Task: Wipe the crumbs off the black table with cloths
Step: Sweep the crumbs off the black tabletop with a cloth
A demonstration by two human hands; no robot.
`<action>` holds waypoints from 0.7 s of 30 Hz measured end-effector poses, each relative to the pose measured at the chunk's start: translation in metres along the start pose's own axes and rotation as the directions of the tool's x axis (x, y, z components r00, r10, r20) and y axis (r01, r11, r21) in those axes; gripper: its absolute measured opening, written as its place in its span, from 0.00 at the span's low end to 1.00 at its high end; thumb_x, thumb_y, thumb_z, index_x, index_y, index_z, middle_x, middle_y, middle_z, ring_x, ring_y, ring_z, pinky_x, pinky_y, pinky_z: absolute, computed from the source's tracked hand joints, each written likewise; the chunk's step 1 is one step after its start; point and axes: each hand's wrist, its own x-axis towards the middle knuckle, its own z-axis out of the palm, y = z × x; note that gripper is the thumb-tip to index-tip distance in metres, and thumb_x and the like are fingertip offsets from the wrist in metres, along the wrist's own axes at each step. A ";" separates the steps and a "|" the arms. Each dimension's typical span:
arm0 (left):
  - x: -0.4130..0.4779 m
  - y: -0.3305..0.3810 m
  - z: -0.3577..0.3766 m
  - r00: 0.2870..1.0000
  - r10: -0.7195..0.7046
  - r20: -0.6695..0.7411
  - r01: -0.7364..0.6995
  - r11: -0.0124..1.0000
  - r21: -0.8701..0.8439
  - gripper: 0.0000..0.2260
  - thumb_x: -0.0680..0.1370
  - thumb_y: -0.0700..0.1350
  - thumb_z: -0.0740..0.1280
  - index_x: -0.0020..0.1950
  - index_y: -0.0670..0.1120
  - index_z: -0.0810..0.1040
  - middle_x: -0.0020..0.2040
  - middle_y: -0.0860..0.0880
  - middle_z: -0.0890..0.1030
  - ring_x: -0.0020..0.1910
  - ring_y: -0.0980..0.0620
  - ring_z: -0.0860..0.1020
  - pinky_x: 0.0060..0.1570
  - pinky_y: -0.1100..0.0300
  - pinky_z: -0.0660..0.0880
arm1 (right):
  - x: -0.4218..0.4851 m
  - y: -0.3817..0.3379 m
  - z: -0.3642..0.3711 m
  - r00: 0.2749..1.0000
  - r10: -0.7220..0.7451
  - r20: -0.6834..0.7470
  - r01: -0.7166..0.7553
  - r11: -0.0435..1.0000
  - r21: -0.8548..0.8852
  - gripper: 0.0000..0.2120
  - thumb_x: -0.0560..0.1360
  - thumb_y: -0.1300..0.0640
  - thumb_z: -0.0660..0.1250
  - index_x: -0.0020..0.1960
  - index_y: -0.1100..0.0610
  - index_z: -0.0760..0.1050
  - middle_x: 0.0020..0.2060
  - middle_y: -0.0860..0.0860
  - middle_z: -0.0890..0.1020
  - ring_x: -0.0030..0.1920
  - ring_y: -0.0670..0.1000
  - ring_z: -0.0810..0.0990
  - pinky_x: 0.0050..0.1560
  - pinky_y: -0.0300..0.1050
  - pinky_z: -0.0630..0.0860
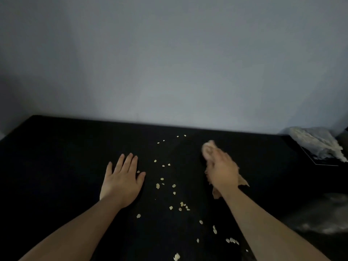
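The left hand (122, 182) lies flat and spread on the black table (56, 157), while the right hand (223, 171) is blurred over a beige cloth (208, 150), so its grip cannot be told. Pale crumbs (170, 187) lie scattered between the 2 hands; at the right edge a whitish bundle (316, 144) is cut off and unclear.

A single head-worn view looks forward and down from above the near edge of the black table (56, 166), close over it, facing the wall (169, 63) behind its far edge; the dim right corner is perhaps cluttered.
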 end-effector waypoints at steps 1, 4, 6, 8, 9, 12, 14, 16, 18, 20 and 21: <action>0.000 -0.001 0.001 1.000 0.001 -0.012 -0.001 1.000 -0.003 0.27 0.82 0.58 0.42 0.78 0.49 0.42 0.79 0.52 0.42 0.77 0.52 0.39 0.75 0.49 0.41 | 0.005 -0.003 0.000 0.988 0.155 0.006 -0.155 0.988 0.007 0.21 0.79 0.53 0.57 0.72 0.51 0.62 0.69 0.51 0.69 0.69 0.53 0.66 0.69 0.51 0.62; 0.000 -0.001 0.000 1.000 0.005 -0.015 -0.005 1.000 -0.006 0.27 0.82 0.58 0.42 0.78 0.48 0.43 0.79 0.52 0.43 0.77 0.52 0.39 0.75 0.49 0.42 | -0.013 -0.044 0.009 0.998 0.041 -0.037 -0.040 0.999 0.034 0.21 0.78 0.54 0.56 0.71 0.51 0.65 0.68 0.53 0.70 0.68 0.54 0.67 0.66 0.51 0.63; 0.000 -0.001 0.000 1.000 0.004 -0.010 -0.004 1.000 0.000 0.27 0.82 0.58 0.42 0.78 0.48 0.42 0.79 0.52 0.43 0.77 0.51 0.39 0.75 0.49 0.42 | -0.043 -0.068 0.010 0.947 -0.318 0.031 0.314 0.944 0.101 0.19 0.78 0.54 0.56 0.69 0.50 0.68 0.69 0.49 0.70 0.69 0.52 0.66 0.67 0.49 0.61; 0.000 0.000 -0.001 1.000 0.008 -0.005 -0.008 1.000 0.004 0.27 0.81 0.58 0.42 0.78 0.48 0.42 0.79 0.51 0.42 0.77 0.51 0.39 0.75 0.48 0.42 | -0.052 -0.066 0.000 0.818 -0.555 0.153 0.522 0.827 0.208 0.19 0.79 0.53 0.57 0.70 0.49 0.66 0.71 0.46 0.66 0.71 0.48 0.62 0.70 0.48 0.57; 0.000 0.000 -0.001 1.000 0.008 -0.005 -0.008 1.000 0.006 0.27 0.81 0.58 0.42 0.78 0.48 0.42 0.79 0.51 0.42 0.77 0.51 0.39 0.75 0.48 0.42 | -0.044 -0.058 -0.003 0.781 -0.602 0.166 0.571 0.796 0.201 0.19 0.79 0.53 0.56 0.69 0.49 0.68 0.70 0.47 0.68 0.70 0.50 0.65 0.69 0.49 0.60; 0.000 0.000 0.000 1.000 0.007 -0.013 -0.006 1.000 0.012 0.27 0.81 0.58 0.41 0.78 0.48 0.42 0.79 0.51 0.42 0.77 0.51 0.39 0.75 0.48 0.42 | 0.005 -0.014 0.005 0.941 -0.339 -0.010 0.339 0.939 0.064 0.19 0.75 0.55 0.57 0.63 0.55 0.74 0.60 0.55 0.78 0.59 0.58 0.75 0.59 0.51 0.72; 0.000 -0.001 0.001 1.000 0.008 -0.017 -0.008 1.000 0.010 0.27 0.81 0.58 0.41 0.78 0.48 0.41 0.79 0.51 0.42 0.77 0.51 0.39 0.75 0.48 0.42 | 0.034 0.001 0.002 0.996 0.091 -0.022 -0.091 0.996 0.002 0.20 0.77 0.54 0.57 0.68 0.57 0.67 0.64 0.57 0.73 0.63 0.57 0.71 0.64 0.52 0.67; 0.001 -0.001 0.002 1.000 0.006 -0.017 -0.006 1.000 0.010 0.27 0.81 0.58 0.41 0.78 0.48 0.41 0.78 0.52 0.41 0.77 0.51 0.39 0.75 0.48 0.42 | 0.052 -0.010 0.003 0.939 0.343 0.015 -0.344 0.938 0.049 0.24 0.78 0.55 0.57 0.73 0.58 0.60 0.71 0.56 0.65 0.70 0.57 0.63 0.70 0.54 0.58; 0.001 -0.002 0.002 1.000 0.006 -0.019 -0.006 1.000 0.004 0.27 0.81 0.58 0.41 0.78 0.49 0.41 0.78 0.52 0.42 0.77 0.51 0.38 0.75 0.49 0.42 | 0.054 -0.036 0.006 0.941 0.338 0.022 -0.339 0.938 0.070 0.25 0.77 0.56 0.57 0.74 0.56 0.59 0.72 0.56 0.63 0.71 0.57 0.61 0.69 0.53 0.57; 0.000 -0.002 0.001 1.000 0.007 -0.023 -0.007 1.000 -0.007 0.27 0.81 0.58 0.42 0.78 0.49 0.42 0.79 0.52 0.42 0.77 0.52 0.39 0.75 0.49 0.41 | 0.040 -0.061 0.013 0.998 0.058 -0.010 -0.057 0.996 0.063 0.21 0.77 0.56 0.58 0.70 0.54 0.65 0.68 0.55 0.69 0.67 0.55 0.66 0.65 0.49 0.61; -0.001 -0.001 0.001 1.000 0.008 -0.024 -0.008 1.000 -0.008 0.27 0.81 0.58 0.42 0.78 0.49 0.42 0.79 0.52 0.42 0.77 0.52 0.39 0.75 0.49 0.41 | 0.027 -0.070 0.014 0.989 -0.146 0.014 0.145 0.986 0.083 0.20 0.77 0.57 0.59 0.69 0.53 0.67 0.67 0.53 0.71 0.67 0.54 0.68 0.66 0.48 0.62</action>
